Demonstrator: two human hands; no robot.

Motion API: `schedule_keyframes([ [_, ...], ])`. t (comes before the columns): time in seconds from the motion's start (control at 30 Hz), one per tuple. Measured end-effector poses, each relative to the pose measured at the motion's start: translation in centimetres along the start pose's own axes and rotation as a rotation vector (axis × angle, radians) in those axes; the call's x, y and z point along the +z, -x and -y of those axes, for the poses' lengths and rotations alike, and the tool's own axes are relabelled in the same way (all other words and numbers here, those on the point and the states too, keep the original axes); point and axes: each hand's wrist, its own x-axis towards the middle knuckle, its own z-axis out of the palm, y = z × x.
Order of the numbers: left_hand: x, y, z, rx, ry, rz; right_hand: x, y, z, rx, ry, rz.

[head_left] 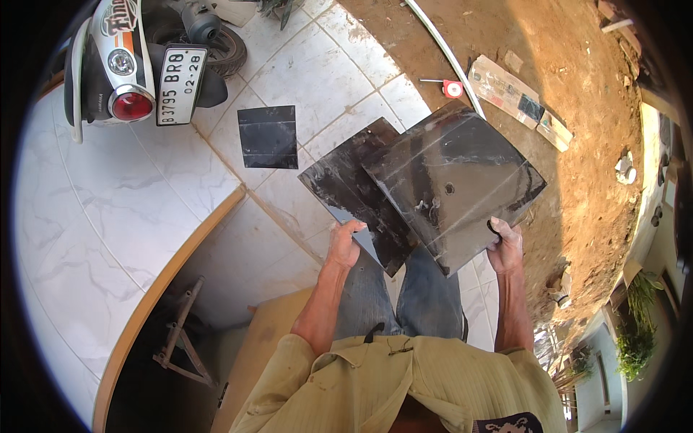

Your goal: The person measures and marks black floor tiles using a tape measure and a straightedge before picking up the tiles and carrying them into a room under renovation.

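Note:
My left hand point(345, 244) grips the near edge of a black glossy square tile point(346, 191). My right hand point(506, 245) holds the near corner of a second, larger-looking black tile point(455, 180) with a small hole near its middle. The right tile overlaps the left one and lies on top of it. Both are held tilted above my knees in grey trousers point(426, 296). A third black tile point(268, 136) lies flat on the white floor tiles to the left, beyond my hands.
A scooter's rear with red tail light point(130, 105) stands at the upper left. A red tape measure point(452, 89), a white pipe point(444, 50) and a flat cardboard box point(516, 97) lie on bare earth at the upper right. A wooden-edged opening point(166, 281) drops away at the lower left.

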Motion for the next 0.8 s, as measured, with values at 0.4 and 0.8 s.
schedule_keyframes([
  [0.4,-0.7,-1.7,-3.2,0.063,-0.095,-0.073,3.7,1.2,4.5,-0.11,0.398,-0.018],
  [0.8,-6.6,-7.6,-2.4,0.02,0.075,-0.003,5.6,-1.3,-0.9,0.023,0.055,0.064],
])
